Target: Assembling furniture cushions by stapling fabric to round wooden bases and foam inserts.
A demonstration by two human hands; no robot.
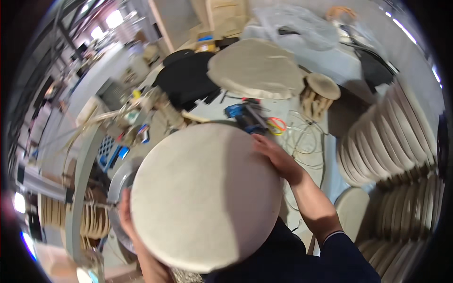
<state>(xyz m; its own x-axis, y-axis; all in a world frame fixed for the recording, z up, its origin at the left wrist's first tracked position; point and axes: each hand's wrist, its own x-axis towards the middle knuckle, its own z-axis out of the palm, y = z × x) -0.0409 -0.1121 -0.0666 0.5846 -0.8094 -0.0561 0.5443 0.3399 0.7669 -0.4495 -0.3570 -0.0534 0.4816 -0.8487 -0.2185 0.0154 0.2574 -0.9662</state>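
The view comes from the person's head, through the left of two side-by-side fisheye cameras. It faces down and forward, upright and unmirrored. A round cushion (203, 193) sits close to the lens and takes up the middle of the frame, between the left hand (125, 214) and the right hand (276, 158). The table (217, 109) lies farther off, above centre; the hall (101, 61) recedes at upper left. The post (82, 188) bends near the left rim, and the corners go black.
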